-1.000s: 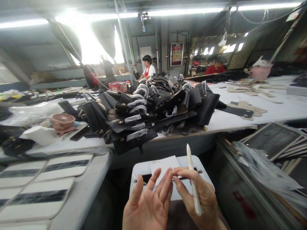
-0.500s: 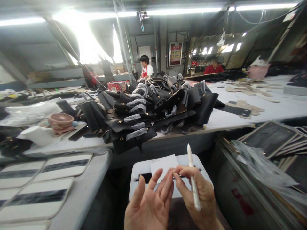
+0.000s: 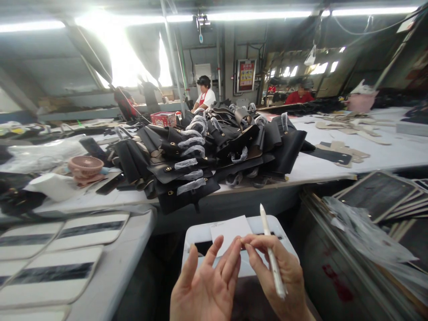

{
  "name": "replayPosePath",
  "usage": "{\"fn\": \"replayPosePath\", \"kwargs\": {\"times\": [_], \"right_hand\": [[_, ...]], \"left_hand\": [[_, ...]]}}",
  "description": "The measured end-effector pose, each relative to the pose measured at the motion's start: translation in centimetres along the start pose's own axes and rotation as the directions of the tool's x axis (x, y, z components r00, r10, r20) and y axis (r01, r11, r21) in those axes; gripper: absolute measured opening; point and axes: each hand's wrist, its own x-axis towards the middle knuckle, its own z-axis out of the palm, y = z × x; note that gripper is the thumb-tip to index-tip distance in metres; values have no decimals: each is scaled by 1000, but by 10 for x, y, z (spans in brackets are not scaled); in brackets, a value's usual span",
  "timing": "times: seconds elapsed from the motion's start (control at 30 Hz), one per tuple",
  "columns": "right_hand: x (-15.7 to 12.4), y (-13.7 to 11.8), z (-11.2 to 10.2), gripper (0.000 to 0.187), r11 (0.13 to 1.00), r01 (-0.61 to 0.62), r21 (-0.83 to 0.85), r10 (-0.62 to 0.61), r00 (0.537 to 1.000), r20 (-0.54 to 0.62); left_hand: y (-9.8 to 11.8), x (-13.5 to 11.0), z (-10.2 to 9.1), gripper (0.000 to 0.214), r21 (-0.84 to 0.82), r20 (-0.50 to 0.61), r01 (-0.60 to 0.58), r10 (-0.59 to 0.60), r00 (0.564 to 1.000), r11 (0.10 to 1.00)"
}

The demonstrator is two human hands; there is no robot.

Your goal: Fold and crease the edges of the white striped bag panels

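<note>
My left hand [image 3: 205, 287] is held palm up at the bottom centre, fingers stretched out and slightly spread, holding nothing. My right hand [image 3: 282, 278] is beside it, its fingertips touching the tips of my left fingers. A white pen [image 3: 272, 254] rests in my right hand between thumb and palm, its tip pointing up. Below the hands stands a white plastic box [image 3: 203, 236] with a white paper slip [image 3: 230, 229] lying on its lid.
A heap of black leather bag parts [image 3: 207, 151] covers the white table [image 3: 384, 156] ahead. A pink bowl [image 3: 86, 166] is at the left. White-and-black striped panels [image 3: 67, 249] lie lower left, framed dark boards [image 3: 381, 194] at right. Two people work far behind.
My hands stay together almost unmoved; the view has shifted slightly, and the pen leans a little more to the right.
</note>
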Motion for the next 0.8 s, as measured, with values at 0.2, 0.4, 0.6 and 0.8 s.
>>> {"fn": "replayPosePath", "kwargs": {"times": [0.2,0.4,0.6,0.8], "right_hand": [[-1,-1,1,22,951,240,-198,-235,971,46],[-7,10,3,23,850,446,-280,-430,895,118],[-14,20,8,25,859,455,-234,-442,890,110],[-7,9,12,25,904,381,-192,-394,918,-34]], "left_hand": [[-1,-1,-1,49,-21,-35,-21,21,999,1000],[-1,-3,-3,49,-39,-13,-14,13,1000,999],[-2,-3,-2,52,-70,10,3,-2,1000,998],[-2,-3,-1,52,-73,24,33,-31,999,997]]}}
